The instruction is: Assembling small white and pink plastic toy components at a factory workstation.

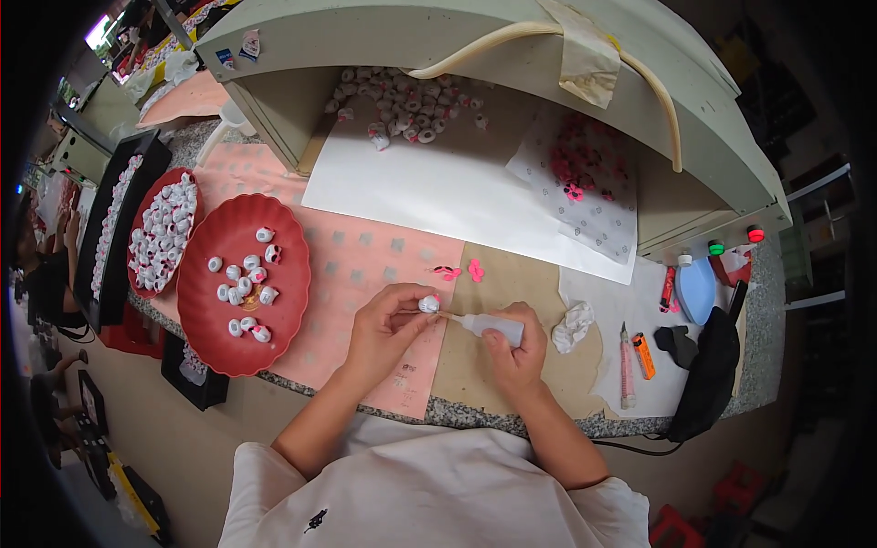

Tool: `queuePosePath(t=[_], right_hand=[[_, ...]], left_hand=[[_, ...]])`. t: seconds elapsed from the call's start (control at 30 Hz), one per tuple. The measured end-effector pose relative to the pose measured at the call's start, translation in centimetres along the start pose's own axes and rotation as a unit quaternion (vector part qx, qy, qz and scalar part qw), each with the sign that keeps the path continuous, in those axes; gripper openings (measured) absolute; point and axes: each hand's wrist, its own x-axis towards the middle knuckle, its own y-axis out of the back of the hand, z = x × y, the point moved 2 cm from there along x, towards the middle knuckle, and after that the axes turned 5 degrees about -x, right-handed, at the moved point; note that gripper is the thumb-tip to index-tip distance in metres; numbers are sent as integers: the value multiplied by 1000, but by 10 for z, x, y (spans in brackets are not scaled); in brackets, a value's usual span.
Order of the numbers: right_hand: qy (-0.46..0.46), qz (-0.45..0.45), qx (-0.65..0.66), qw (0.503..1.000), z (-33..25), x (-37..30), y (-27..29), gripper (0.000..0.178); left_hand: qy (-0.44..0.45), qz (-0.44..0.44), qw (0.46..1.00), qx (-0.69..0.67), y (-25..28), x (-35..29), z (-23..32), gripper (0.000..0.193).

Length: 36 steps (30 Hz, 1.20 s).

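Between the thumb and fingers of my left hand (pixel 388 326) is a small white figurine head (pixel 429 303) with a bit of pink on it. My right hand (pixel 517 352) grips a translucent white squeeze bottle (pixel 493 329), its thin nozzle pointing left. The nozzle tip is at or very near the figurine head; whether it touches I cannot tell. Just beyond my hands, small pink pieces (pixel 476 270) lie on the brown paper, with another pink and black piece (pixel 446 272) beside them. To the left, a red scalloped tray (pixel 290 315) holds several similar white heads.
A second red tray (pixel 137 274) of white pieces stands farther left. Under the grey machine hood (pixel 493 46) lie many white heads (pixel 402 105) and pink pieces (pixel 585 169). On the right are crumpled tissue (pixel 573 327), an orange lighter (pixel 643 355), a tube (pixel 627 370) and a black pouch (pixel 708 374).
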Motion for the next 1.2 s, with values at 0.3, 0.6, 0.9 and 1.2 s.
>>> queuePosePath(t=[0.3,0.6,0.9,1.2], right_hand=[[-16,46,-24,999,-1,3,5,14],[-43,28,14,999,-1,2,8,13],[-51,21,12,998,2,1,8,12],[-55,21,-10,998,4,3,11,13]], left_hand=[[13,11,1000,-9,-2,1,-2,28],[30,8,998,-59,-4,3,1,31],[40,5,998,-57,-5,3,0,31],[24,14,996,-87,-4,4,-2,31]])
